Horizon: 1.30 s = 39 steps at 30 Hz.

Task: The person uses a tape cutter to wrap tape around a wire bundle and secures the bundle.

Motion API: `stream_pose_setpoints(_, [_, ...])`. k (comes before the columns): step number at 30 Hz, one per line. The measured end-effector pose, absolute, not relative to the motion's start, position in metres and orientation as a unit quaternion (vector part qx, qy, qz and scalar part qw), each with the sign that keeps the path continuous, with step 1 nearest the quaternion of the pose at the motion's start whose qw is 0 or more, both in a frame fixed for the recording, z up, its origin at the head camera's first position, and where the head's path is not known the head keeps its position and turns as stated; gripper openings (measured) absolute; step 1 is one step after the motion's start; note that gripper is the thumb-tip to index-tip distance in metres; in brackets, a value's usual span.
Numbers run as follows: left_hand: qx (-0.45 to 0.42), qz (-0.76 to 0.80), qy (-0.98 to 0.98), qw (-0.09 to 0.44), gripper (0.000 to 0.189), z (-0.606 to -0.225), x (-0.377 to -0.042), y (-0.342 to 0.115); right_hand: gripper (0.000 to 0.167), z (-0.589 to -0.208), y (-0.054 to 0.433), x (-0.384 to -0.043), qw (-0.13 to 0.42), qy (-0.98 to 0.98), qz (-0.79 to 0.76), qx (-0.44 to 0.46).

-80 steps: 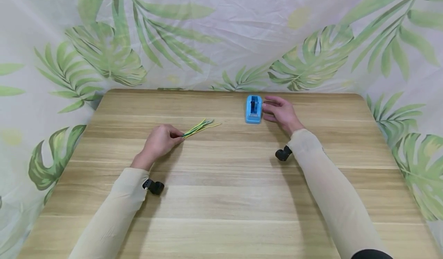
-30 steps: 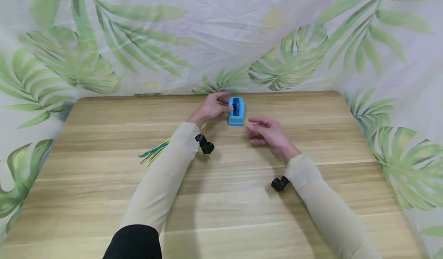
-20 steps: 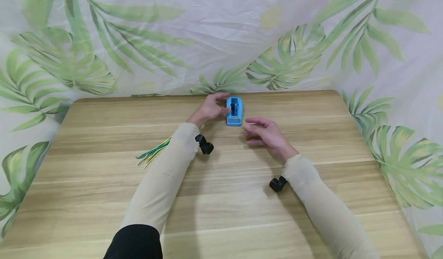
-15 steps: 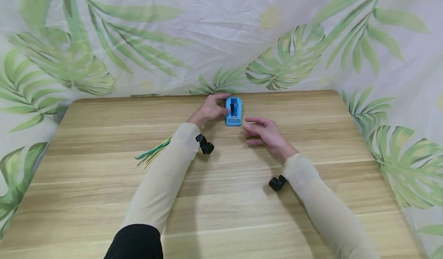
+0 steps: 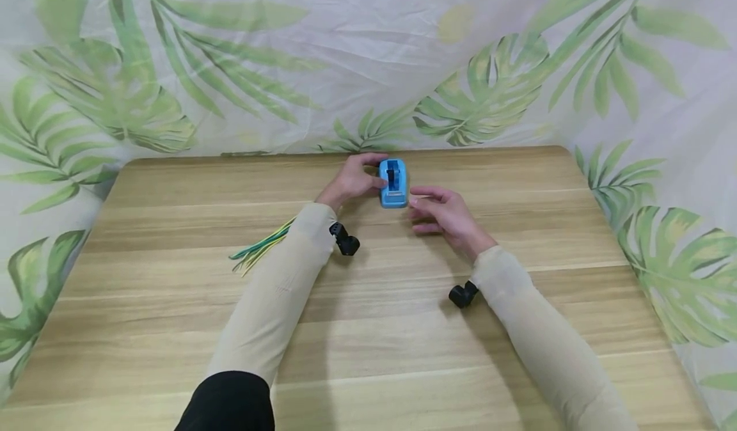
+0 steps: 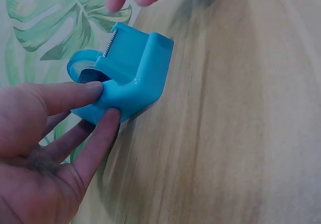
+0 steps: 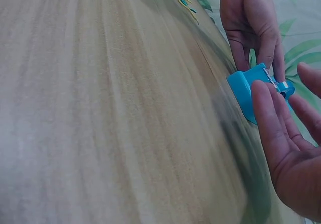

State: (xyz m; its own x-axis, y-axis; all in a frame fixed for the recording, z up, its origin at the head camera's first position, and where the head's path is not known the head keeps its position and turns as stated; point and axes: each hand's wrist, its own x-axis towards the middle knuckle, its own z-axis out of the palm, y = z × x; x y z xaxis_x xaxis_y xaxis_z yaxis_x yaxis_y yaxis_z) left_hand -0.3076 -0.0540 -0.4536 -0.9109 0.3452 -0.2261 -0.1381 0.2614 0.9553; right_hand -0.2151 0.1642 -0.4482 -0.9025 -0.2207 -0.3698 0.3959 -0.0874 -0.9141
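A blue tape dispenser [image 5: 394, 197] stands near the table's back edge. My left hand [image 5: 352, 178] holds it from its left side; in the left wrist view, the thumb lies on the upper edge of the dispenser [image 6: 143, 78] while fingers press its side wall. Just off the dispenser's right front corner, my right hand [image 5: 448, 213] hovers with loosely bent fingers and nothing in them. To the left, a bunch of thin green and yellow strands [image 5: 259, 250] lies on the table, partly hidden behind my left forearm.
The wooden table [image 5: 403, 354] runs back to a leaf-printed cloth [image 5: 357, 47], which hangs right behind its far edge and along both sides. Each wrist carries a small black camera, on the left [image 5: 346, 240] and right [image 5: 463, 295].
My left hand has let go of the strands and moved right to the tape dispenser. The right hand has come from beside the dispenser nearer to me. Little differs over the last half second.
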Motion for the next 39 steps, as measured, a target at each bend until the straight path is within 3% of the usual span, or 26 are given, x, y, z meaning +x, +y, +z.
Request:
stream_pose_setpoints(15, [0.074, 0.573, 0.798, 0.170, 0.063, -0.452, -0.299, -0.049, 0.045, -0.453, 0.155, -0.241, 0.242, 0.641, -0.722, 0.098])
stream_pose_setpoints(28, [0.087, 0.543, 0.822, 0.148, 0.061, -0.453, -0.300, -0.051, 0.022, -0.459, 0.146, -0.250, 0.255, 0.634, -0.724, 0.099])
stream_pose_setpoints(39, [0.091, 0.524, 0.835, 0.139, 0.060, -0.454, -0.299, -0.051, 0.020, -0.461, 0.142, -0.252, 0.251, 0.632, -0.726, 0.103])
